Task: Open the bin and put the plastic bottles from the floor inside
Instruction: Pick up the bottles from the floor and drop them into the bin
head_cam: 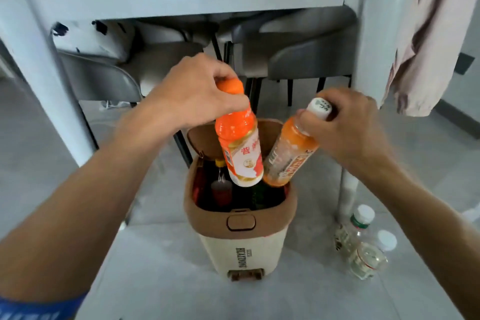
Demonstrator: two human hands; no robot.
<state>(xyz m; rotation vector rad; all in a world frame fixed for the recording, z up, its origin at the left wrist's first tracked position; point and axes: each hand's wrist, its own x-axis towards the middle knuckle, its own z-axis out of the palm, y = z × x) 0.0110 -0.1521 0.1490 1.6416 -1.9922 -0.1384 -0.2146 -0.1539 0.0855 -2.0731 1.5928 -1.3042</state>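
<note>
head view: my left hand [197, 91] clamps the orange-capped bottle [240, 143], my right hand [345, 125] the white-capped bottle [291, 153]; both hang nearly upright, bases down over the open bin [241, 221]. clear bottles [363, 241] lie on the floor, right.

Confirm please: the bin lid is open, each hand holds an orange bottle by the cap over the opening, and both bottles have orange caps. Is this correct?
One detail is wrong. In the head view, only the bottle in the left hand has an orange cap; the bottle in the right hand has a white cap. The rest holds: the bin lid is open and both bottles hang over the opening.
</note>
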